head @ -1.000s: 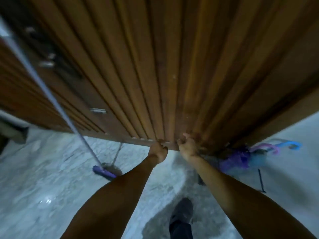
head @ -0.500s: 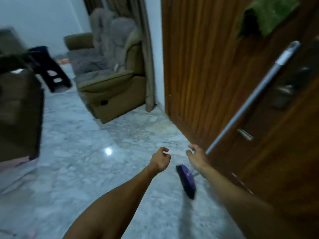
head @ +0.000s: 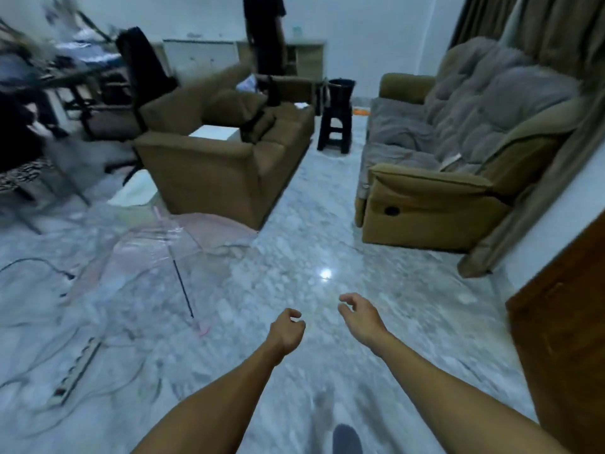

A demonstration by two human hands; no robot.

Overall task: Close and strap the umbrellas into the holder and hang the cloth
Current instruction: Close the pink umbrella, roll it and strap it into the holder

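Nearest, both hands reach forward over the floor (head: 327, 224) and hold nothing. The left hand (head: 285, 329) has its fingers curled in loosely; the right hand (head: 358, 314) is looser, fingers apart and bent. Further out and to the left, a clear pink umbrella (head: 170, 247) lies open on the floor, its dark shaft pointing toward the person and its pink handle (head: 203, 329) nearest. A power strip (head: 77, 371) and loose cables lie just left of it. Behind stand an armchair (head: 226, 165) and a sofa (head: 458, 178).

The step in hand looks to be fetching this umbrella. It would go best by stepping clear of the cables, gripping the handle first, then sliding the canopy shut along the shaft. The holder and cloth are out of view.
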